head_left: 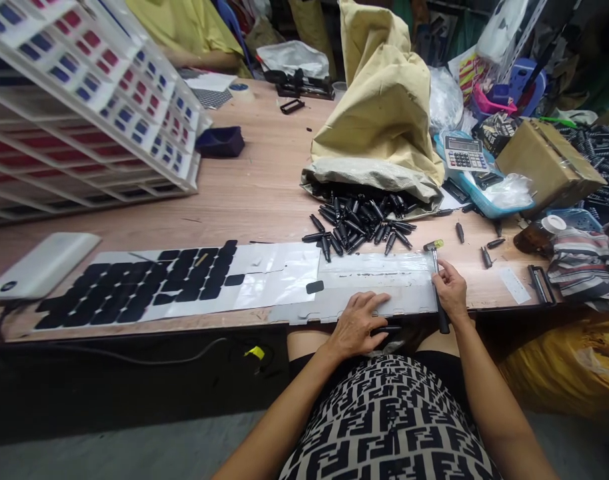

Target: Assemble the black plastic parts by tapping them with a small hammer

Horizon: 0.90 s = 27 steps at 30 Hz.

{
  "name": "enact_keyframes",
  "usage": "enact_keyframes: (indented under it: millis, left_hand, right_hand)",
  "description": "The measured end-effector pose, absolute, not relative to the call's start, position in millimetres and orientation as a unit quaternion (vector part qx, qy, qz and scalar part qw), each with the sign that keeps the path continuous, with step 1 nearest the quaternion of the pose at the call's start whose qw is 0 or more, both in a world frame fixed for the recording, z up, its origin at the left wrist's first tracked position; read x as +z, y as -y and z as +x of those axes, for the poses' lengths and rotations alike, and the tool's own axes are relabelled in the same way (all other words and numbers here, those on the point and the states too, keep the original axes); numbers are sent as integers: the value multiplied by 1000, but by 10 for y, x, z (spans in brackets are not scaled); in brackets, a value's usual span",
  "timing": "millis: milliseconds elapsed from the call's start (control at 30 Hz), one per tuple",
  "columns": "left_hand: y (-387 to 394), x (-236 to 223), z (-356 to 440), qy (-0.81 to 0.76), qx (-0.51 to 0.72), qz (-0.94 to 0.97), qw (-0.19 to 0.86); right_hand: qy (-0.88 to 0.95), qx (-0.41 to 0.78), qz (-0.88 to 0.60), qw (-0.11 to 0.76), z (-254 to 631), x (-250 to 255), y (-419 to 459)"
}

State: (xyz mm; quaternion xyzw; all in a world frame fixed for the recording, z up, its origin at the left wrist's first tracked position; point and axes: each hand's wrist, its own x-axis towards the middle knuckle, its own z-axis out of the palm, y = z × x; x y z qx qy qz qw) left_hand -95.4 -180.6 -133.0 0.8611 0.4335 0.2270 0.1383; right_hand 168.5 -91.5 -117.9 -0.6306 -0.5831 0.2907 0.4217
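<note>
My right hand grips a small hammer by its dark handle; the yellowish head points away from me and lies over the board's right end. At the table's front edge, my left hand has its index finger stretched over the pale board. A black cylindrical piece shows between its thumb and curled fingers, partly hidden. Beyond the board, many similar black cylindrical pieces spill from the mouth of a beige sack.
White sheets with black rounded stickers lie left, beside a white power bank-like box. A white plastic crate leans at far left. A calculator, cardboard box and jar stand right. Another person's yellow shirt shows behind.
</note>
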Motion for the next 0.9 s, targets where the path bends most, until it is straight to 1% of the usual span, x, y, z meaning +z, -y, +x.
enact_keyframes:
  millis: [267,433,567,733,900]
  left_hand:
    - [1827,-1320,-956,-430,247,856,144]
    - [1778,-1279,-927,-452,296,817,200]
    - [1539,-1215,-883,-510,348,749,240]
    - [935,-1122,-728,-644,334,663,184]
    - [359,-1103,-552,-705,271,638,149]
  right_hand:
    - [585,287,-629,423,1672,-1183,923]
    - [587,286,-629,422,1688,-1209,933]
    - [588,284,-632,418,1686,-1219,938]
    - [587,287,-631,418,1675,-1213,938]
    - [585,291,-633,415,1675,-1196,954]
